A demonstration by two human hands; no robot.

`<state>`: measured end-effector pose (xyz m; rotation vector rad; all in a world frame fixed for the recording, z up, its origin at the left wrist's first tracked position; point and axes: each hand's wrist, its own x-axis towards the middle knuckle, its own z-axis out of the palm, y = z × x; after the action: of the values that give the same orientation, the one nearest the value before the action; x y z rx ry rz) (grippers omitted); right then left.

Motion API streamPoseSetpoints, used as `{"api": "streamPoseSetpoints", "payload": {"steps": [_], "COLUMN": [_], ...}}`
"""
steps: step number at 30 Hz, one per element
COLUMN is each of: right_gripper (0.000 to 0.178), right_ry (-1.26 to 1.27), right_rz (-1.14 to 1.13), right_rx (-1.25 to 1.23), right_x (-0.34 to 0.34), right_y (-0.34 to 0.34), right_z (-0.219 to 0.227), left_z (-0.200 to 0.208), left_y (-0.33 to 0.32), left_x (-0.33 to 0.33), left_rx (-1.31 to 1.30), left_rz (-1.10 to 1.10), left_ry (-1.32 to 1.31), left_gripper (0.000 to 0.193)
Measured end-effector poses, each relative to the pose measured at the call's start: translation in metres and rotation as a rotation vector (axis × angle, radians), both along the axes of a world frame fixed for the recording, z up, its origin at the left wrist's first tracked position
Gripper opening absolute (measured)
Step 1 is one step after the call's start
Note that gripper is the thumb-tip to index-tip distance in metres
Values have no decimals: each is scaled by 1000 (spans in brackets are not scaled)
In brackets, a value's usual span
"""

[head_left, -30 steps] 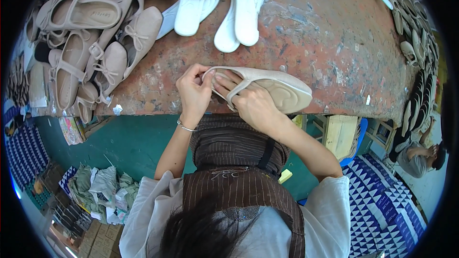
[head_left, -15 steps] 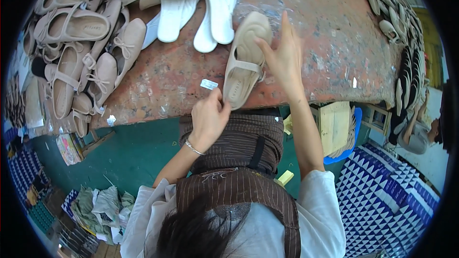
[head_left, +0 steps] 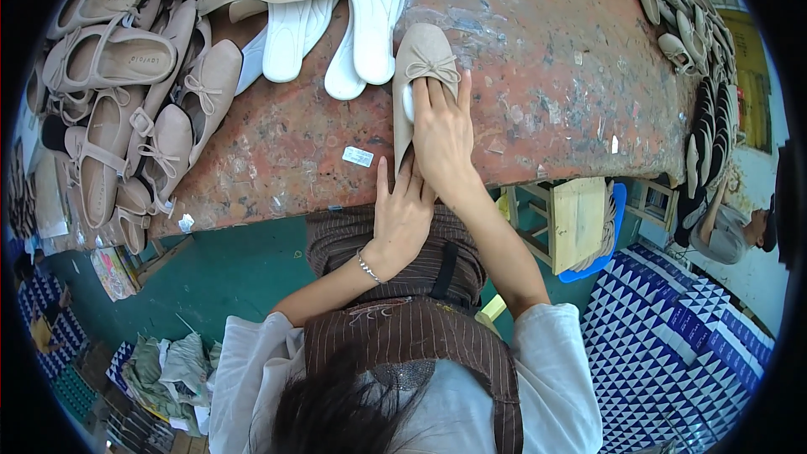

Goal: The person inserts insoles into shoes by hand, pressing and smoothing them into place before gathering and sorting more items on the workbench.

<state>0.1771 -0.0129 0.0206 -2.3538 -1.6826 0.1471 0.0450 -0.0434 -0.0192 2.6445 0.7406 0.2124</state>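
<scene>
- Shoe in hand: a pale beige, suede-looking, low-cut shoe (head_left: 420, 40) with a rounded toe and a thin beige bow (head_left: 433, 73) on the vamp. It lies sole-down, toe away from the person, heel end toward the near edge of the worn, reddish-brown, paint-scarred surface (head_left: 546, 101).
- Right hand (head_left: 445, 139): fingers pushed into the shoe's opening, outermost finger straight along the outside right. Thumb hidden; cannot tell if it clamps the upper.
- Left hand (head_left: 403, 223): fingertips at the heel end, one finger splayed to the left. Touching; firmness of grasp cannot be told.
- A white strip of lining or insole (head_left: 408, 102) shows inside, left of the right hand's fingers.
- Handling, judged: light, easily turned one-handed. Upper likely soft, giving at the opening; sole probably flexible but firmer. Nap should grip well, little slip; may mark or crease if squeezed hard.
- Best hold, judged: heel cup from behind for steadying, or sole edges at mid-length. Avoid tugging the bow, likely the most delicate part.
- Near by: small white rectangular label (head_left: 358, 156) left of the shoe; smooth white contoured insoles (head_left: 373, 21) farther back.
</scene>
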Motion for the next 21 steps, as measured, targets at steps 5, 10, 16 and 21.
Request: {"api": "streamPoseSetpoints", "payload": {"steps": [5, 10, 16, 21], "right_gripper": [48, 42, 47, 32], "right_ry": [-89, 42, 55, -24], "right_rz": [76, -17, 8, 3], "right_rx": [306, -23, 47, -82], "right_x": [-4, -4, -20, 2], "right_y": [-8, 4, -13, 8], "right_z": [-3, 0, 7, -10], "left_z": [4, 6, 1, 0], "left_y": [1, 5, 0, 2], "left_x": [2, 0, -2, -2], "left_rx": [-53, 40, -80, -98], "left_rz": [31, -34, -4, -36], "left_ry": [-133, 15, -118, 18], "left_gripper": [46, 48, 56, 46]}}
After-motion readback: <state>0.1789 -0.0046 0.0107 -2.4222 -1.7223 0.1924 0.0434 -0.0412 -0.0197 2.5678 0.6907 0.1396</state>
